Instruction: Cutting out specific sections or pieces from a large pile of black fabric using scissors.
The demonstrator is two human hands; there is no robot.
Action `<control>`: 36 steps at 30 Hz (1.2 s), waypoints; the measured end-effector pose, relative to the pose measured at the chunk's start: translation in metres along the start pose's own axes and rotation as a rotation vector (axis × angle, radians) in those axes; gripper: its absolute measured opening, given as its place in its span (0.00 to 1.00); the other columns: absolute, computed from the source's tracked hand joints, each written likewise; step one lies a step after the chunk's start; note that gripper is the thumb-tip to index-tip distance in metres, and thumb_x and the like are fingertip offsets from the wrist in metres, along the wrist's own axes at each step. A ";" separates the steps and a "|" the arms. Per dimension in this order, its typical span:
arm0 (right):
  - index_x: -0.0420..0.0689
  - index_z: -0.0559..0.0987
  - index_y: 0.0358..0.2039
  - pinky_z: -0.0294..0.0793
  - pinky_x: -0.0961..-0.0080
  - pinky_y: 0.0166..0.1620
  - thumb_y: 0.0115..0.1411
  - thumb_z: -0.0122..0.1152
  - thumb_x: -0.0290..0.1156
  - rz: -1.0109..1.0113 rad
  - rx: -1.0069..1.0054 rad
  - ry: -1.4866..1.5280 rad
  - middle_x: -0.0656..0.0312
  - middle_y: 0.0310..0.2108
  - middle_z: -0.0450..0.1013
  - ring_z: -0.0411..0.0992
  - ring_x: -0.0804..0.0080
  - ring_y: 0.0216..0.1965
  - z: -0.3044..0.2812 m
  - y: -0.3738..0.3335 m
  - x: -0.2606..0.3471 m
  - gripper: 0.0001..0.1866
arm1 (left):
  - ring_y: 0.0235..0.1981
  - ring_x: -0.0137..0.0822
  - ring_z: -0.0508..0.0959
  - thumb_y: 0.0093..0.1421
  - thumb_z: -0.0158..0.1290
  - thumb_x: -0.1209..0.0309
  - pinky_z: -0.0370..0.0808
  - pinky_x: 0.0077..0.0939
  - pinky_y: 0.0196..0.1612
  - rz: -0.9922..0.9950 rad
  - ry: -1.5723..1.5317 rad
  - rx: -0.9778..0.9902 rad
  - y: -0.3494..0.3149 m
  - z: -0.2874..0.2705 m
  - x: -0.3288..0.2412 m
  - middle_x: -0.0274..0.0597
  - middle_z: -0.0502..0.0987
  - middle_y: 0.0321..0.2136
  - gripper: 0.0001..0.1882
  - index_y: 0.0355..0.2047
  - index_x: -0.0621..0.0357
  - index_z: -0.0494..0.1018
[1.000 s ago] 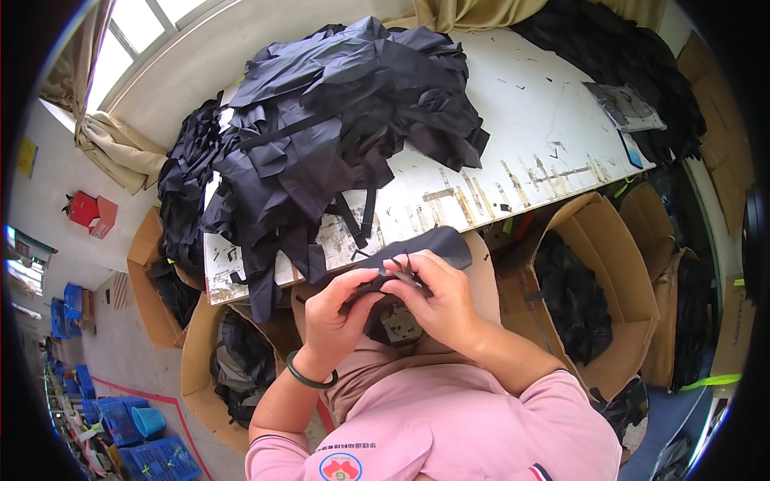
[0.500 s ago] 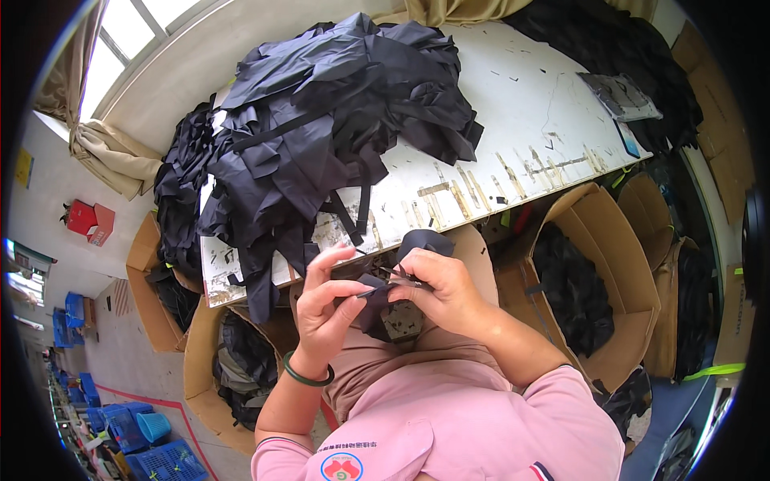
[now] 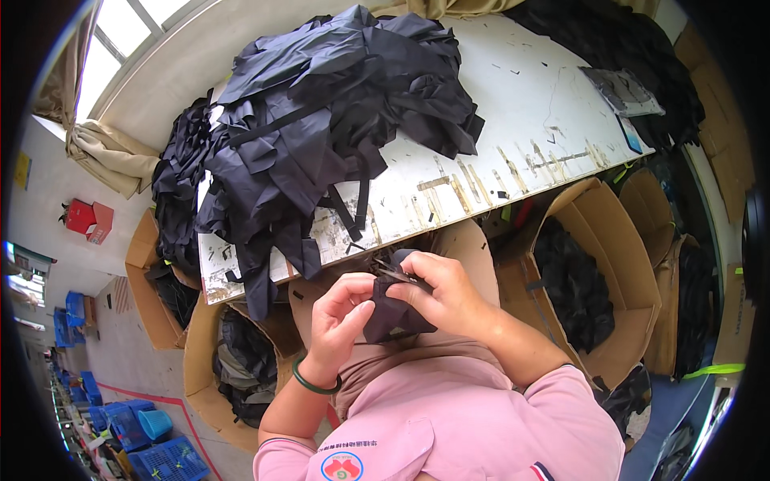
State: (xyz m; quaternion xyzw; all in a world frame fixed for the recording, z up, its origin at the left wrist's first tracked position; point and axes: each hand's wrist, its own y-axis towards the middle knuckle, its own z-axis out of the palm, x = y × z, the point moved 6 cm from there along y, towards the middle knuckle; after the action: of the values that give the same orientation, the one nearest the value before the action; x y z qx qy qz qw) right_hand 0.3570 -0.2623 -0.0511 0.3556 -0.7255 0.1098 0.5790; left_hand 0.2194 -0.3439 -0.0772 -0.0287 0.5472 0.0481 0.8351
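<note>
Over my lap, just off the table's near edge, both hands meet at a small black fabric piece (image 3: 399,314). My left hand (image 3: 339,319) pinches the cloth's left side, its fingers curled in and the thumb near the edge. In my right hand (image 3: 451,297) is a pair of scissors (image 3: 399,275), with slim metal blades pointing left across the top of the cloth. My right fingers partly cover the handles. Beyond the hands, a large heap of black fabric pieces (image 3: 313,120) lies on the white table (image 3: 513,88), with straps hanging toward its front edge.
Cardboard boxes of black fabric stand at the right (image 3: 634,297) and left (image 3: 200,385) of my legs. A plastic-wrapped packet (image 3: 622,92) lies at the table's right, beside another dark pile (image 3: 618,40). Blue baskets (image 3: 168,465) are on the floor at far left.
My left hand's raised fingers have folded in, and the hand has come closer to the cloth. The fabric piece now hangs more spread out below the hands. The scissors stay in my right hand.
</note>
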 end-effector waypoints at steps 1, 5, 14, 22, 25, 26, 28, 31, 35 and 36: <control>0.37 0.74 0.31 0.69 0.68 0.30 0.54 0.65 0.32 0.017 0.000 -0.010 0.52 0.25 0.70 0.70 0.57 0.25 0.000 0.001 0.000 0.12 | 0.48 0.30 0.71 0.55 0.55 0.82 0.69 0.24 0.52 -0.002 0.002 -0.002 -0.001 0.001 -0.001 0.41 0.70 0.42 0.13 0.42 0.67 0.73; 0.37 0.74 0.30 0.69 0.68 0.30 0.55 0.65 0.32 0.032 0.006 0.016 0.52 0.24 0.71 0.70 0.57 0.25 0.002 0.002 -0.002 0.12 | 0.47 0.30 0.71 0.52 0.57 0.86 0.70 0.22 0.49 0.099 0.257 0.018 -0.003 0.006 -0.008 0.42 0.67 0.46 0.13 0.39 0.68 0.73; 0.40 0.77 0.33 0.70 0.82 0.38 0.54 0.67 0.26 0.178 0.208 0.626 0.68 0.28 0.74 0.69 0.83 0.30 0.012 0.006 -0.025 0.08 | 0.45 0.29 0.71 0.52 0.55 0.85 0.69 0.22 0.48 -0.108 0.016 0.112 -0.004 -0.001 0.007 0.41 0.70 0.44 0.07 0.32 0.64 0.75; 0.43 0.73 0.39 0.58 0.86 0.20 0.54 0.67 0.26 0.566 0.272 1.022 0.71 0.27 0.69 0.61 0.87 0.19 0.037 -0.007 -0.048 0.13 | 0.43 0.31 0.73 0.52 0.52 0.84 0.67 0.27 0.52 -0.104 -0.190 -0.053 -0.003 0.014 0.006 0.41 0.74 0.41 0.06 0.29 0.62 0.73; 0.41 0.74 0.38 0.70 0.79 0.30 0.54 0.66 0.28 0.187 0.036 0.488 0.65 0.29 0.72 0.70 0.78 0.27 0.029 0.000 -0.055 0.13 | 0.40 0.29 0.74 0.48 0.54 0.79 0.67 0.23 0.50 0.015 -0.144 -0.027 -0.006 0.000 0.014 0.40 0.74 0.37 0.11 0.34 0.64 0.74; 0.38 0.74 0.37 0.72 0.72 0.41 0.55 0.65 0.30 0.254 -0.006 0.166 0.57 0.34 0.74 0.74 0.69 0.36 0.015 -0.001 -0.049 0.13 | 0.40 0.29 0.74 0.48 0.54 0.79 0.67 0.23 0.50 0.012 -0.145 -0.029 -0.008 -0.002 0.017 0.40 0.74 0.37 0.11 0.34 0.64 0.74; 0.38 0.74 0.37 0.72 0.76 0.37 0.58 0.63 0.32 0.150 -0.139 0.036 0.58 0.32 0.74 0.73 0.73 0.34 0.007 -0.004 -0.053 0.12 | 0.38 0.29 0.73 0.46 0.54 0.80 0.67 0.22 0.47 0.078 -0.033 -0.141 -0.011 -0.009 0.016 0.39 0.73 0.35 0.08 0.29 0.63 0.72; 0.41 0.76 0.36 0.68 0.83 0.30 0.63 0.57 0.37 0.288 0.001 0.277 0.65 0.26 0.72 0.68 0.82 0.27 0.006 -0.012 -0.055 0.11 | 0.37 0.32 0.73 0.45 0.55 0.81 0.68 0.25 0.46 0.063 -0.037 -0.158 -0.011 -0.013 0.016 0.39 0.74 0.32 0.06 0.26 0.62 0.72; 0.45 0.78 0.36 0.56 0.90 0.21 0.68 0.47 0.45 0.512 0.254 0.684 0.72 0.20 0.66 0.58 0.90 0.18 0.023 -0.026 -0.054 0.18 | 0.36 0.32 0.73 0.47 0.56 0.83 0.65 0.34 0.51 0.209 0.162 0.032 -0.004 -0.018 0.008 0.37 0.75 0.27 0.07 0.21 0.58 0.71; 0.45 0.79 0.37 0.56 0.89 0.20 0.68 0.46 0.45 0.525 0.260 0.656 0.72 0.20 0.65 0.58 0.89 0.17 0.023 -0.027 -0.055 0.18 | 0.35 0.31 0.74 0.47 0.56 0.83 0.63 0.39 0.55 0.228 0.207 0.046 -0.003 -0.016 0.005 0.35 0.75 0.25 0.07 0.20 0.58 0.71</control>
State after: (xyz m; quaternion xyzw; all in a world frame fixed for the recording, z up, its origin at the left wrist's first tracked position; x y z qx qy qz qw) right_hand 0.3612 -0.2736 -0.1158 0.1752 -0.5493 0.4508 0.6815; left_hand 0.2075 -0.3477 -0.0884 0.0478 0.6309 0.1267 0.7639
